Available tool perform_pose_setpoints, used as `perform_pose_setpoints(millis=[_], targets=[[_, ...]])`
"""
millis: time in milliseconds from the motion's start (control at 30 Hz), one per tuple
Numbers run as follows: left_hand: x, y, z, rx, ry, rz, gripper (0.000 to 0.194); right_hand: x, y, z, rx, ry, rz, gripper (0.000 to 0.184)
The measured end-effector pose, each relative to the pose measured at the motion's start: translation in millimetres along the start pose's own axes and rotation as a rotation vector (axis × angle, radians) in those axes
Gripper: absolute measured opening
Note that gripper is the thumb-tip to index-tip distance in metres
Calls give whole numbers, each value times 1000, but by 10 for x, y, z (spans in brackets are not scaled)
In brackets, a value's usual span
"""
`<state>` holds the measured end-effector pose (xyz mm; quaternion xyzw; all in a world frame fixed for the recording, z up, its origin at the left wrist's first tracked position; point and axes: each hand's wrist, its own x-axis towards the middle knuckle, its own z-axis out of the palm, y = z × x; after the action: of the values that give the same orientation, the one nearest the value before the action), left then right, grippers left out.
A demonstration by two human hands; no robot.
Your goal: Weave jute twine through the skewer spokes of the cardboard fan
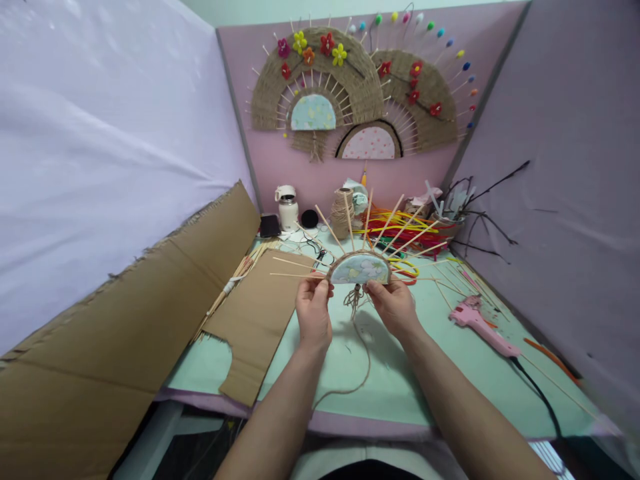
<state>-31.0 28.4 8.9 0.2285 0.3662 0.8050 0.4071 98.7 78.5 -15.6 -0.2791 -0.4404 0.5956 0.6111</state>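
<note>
Between my two hands I hold up a half-round craft fan (361, 269), its centre covered in pale blue patterned cloth with brown twine round the curved edge. Thin wooden sticks (393, 223) spread out from that edge like rays. My left hand (315, 307) pinches the left corner, thumb in front. The right corner and lower edge are gripped by my right hand (393, 303), thumb on the cloth. Below the flat edge hangs a twine tassel (354, 299), and a long strand of twine (367, 363) trails from it over the table toward the front edge.
A pink glue gun (483, 327) lies at right with its black cord. Cut cardboard (263, 313) lies at left, beside a tall leaning cardboard sheet (165, 300). At the back stand a white bottle (289, 212), a twine cone (342, 215) and coloured pipe cleaners (410, 230). Finished fans (367, 93) hang behind.
</note>
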Motion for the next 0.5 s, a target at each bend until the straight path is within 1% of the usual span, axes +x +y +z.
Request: perform_pose_setpoints(millis=[267, 400, 500], targets=[[2, 30, 17, -34, -1, -16, 24, 11, 5, 0, -15, -3, 11, 33], [18, -3, 13, -14, 25, -8, 25, 16, 13, -1, -28, -23, -10, 29], [34, -44, -1, 14, 36, 25, 25, 19, 39, -8, -71, -19, -13, 31]])
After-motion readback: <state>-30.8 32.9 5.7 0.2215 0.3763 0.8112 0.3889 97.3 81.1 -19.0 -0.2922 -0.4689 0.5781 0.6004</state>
